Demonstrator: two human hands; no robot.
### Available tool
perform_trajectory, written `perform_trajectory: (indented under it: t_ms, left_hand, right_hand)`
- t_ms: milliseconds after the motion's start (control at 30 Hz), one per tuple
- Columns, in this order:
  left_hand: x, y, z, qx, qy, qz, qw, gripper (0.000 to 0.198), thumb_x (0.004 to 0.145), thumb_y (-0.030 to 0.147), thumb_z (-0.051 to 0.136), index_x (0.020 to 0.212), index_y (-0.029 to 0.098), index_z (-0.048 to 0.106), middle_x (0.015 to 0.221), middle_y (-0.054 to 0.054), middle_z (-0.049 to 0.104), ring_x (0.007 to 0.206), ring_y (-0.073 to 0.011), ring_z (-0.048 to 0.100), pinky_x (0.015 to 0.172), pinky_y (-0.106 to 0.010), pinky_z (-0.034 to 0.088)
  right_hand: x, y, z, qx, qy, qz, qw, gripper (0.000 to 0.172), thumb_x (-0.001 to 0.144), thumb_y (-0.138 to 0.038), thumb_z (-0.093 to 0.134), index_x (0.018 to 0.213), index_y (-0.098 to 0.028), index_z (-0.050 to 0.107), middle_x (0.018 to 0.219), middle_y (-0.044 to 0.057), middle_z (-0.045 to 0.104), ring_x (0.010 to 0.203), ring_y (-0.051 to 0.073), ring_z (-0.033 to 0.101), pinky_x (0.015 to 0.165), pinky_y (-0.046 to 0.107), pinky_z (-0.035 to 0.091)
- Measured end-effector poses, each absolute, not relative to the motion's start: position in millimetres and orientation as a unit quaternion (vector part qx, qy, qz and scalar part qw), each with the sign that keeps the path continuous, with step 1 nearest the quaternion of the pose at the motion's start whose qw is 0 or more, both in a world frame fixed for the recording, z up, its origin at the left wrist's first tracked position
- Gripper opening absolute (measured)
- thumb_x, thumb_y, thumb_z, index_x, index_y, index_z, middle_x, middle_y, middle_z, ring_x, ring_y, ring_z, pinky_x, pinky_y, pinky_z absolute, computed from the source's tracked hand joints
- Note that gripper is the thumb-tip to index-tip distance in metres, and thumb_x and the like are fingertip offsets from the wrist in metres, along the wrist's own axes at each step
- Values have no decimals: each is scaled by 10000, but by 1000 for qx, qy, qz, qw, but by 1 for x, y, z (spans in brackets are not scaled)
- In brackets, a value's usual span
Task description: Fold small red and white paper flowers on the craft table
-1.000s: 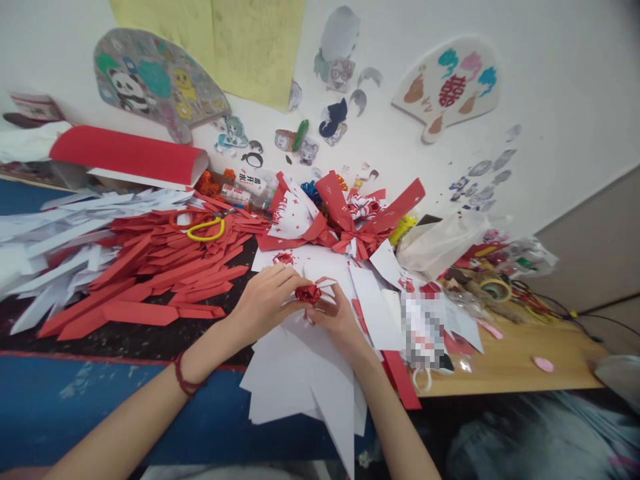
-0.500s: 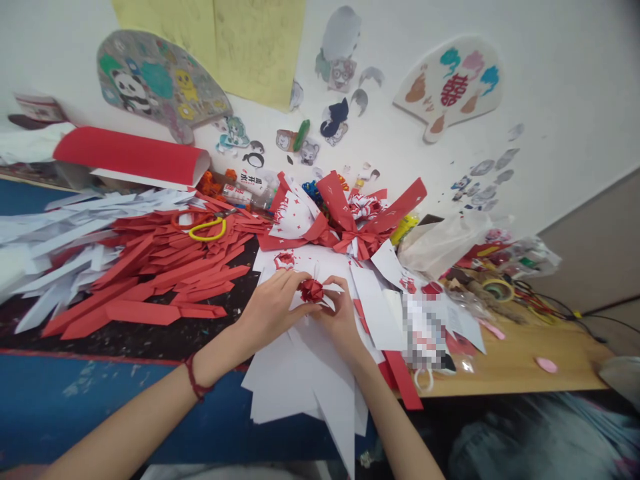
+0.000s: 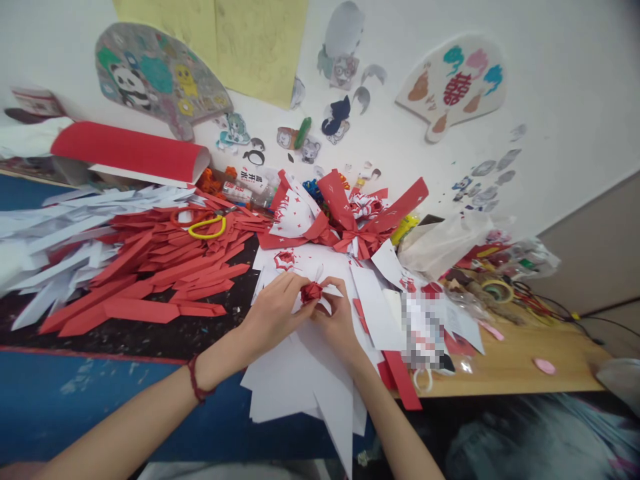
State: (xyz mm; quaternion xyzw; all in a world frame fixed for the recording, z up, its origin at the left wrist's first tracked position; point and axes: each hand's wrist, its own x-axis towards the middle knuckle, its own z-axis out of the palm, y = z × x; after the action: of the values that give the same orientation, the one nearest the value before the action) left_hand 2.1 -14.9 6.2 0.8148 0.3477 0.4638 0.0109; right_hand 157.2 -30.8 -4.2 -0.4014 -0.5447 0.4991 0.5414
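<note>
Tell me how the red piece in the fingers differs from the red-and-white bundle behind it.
The red piece is small; the bundle is much larger. The red piece is compact, while the bundle spreads into broad flaps. The fingers hold the red piece; no hand touches the bundle. Both show folded red material.

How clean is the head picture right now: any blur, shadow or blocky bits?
Head view: slightly soft, so fine folds of the red paper piece between the left hand and right hand don't resolve; head view: a blocky mosaic hides something right of the white sheets; head view: dim below the wooden tabletop.
</note>
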Motion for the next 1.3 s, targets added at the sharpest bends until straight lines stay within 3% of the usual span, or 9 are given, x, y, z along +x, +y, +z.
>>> perform_trajectory:
  t_ms: [267, 633, 800, 900, 967, 1033, 1133, 1300]
  left_hand:
    - [4, -14, 5, 809, 399, 431, 26, 305, 894, 362, 619, 1099, 161, 516, 961, -71, 617, 878, -211, 598, 748, -333, 496]
    - [8, -18, 2, 814, 389, 430, -27, 141, 919, 244, 560, 1019, 149, 530, 845, -42, 599, 786, -195, 596, 696, -305, 492]
    - [12, -17, 0, 815, 381, 431, -70, 124, 946, 254, 517, 996, 143, 538, 815, -45, 604, 757, -195, 596, 673, -297, 485]
    - [9, -16, 1, 820, 384, 421, -51, 238, 941, 326, 549, 1079, 132, 541, 886, -64, 633, 808, -202, 614, 708, -307, 496]
    - [4, -14, 4, 820, 388, 421, -28, 425, 900, 435, 602, 1176, 122, 520, 963, -80, 645, 843, -203, 621, 742, -315, 502]
    - [-4, -11, 9, 820, 387, 421, -18, 529, 885, 498, 600, 1239, 118, 500, 934, -70, 644, 831, -200, 616, 717, -309, 494]
    - [-16, -6, 19, 828, 364, 426, -34, 406, 916, 442, 576, 1193, 147, 543, 955, -68, 645, 892, -200, 604, 785, -320, 478]
    - [-30, 2, 28, 848, 367, 374, -78, 310, 921, 391, 573, 1190, 240, 597, 1183, -85, 598, 1069, -256, 542, 877, -392, 422]
  right_hand:
    - [157, -32, -9, -409, -568, 473, 534, 452, 743, -203, 695, 1066, -276, 386, 881, -16, 661, 830, 170, 661, 722, 293, 523]
    - [155, -31, -15, -488, -640, 308, 508, 256, 817, -238, 594, 1053, -219, 495, 861, 9, 625, 722, 177, 624, 679, 303, 469]
    - [155, -31, -17, -493, -640, 294, 510, 315, 788, -221, 589, 1084, -191, 484, 888, 25, 627, 670, 162, 618, 644, 293, 465]
    - [157, -29, -15, -467, -616, 351, 528, 386, 757, -204, 624, 1104, -208, 455, 869, 14, 635, 735, 173, 633, 690, 296, 482]
    - [159, -29, -11, -431, -585, 426, 539, 443, 737, -201, 673, 1107, -237, 432, 877, 1, 648, 794, 176, 639, 723, 297, 493]
    - [162, -28, -8, -401, -546, 497, 543, 497, 712, -203, 727, 1113, -258, 438, 935, 2, 662, 833, 170, 635, 739, 292, 497]
    - [165, -26, -4, -379, -497, 561, 544, 430, 727, -244, 753, 1096, -236, 534, 1017, 35, 655, 833, 160, 614, 702, 269, 470]
    - [169, -22, -3, -314, -471, 619, 544, 328, 756, -264, 738, 1060, -191, 641, 931, 50, 632, 798, 149, 552, 641, 255, 390]
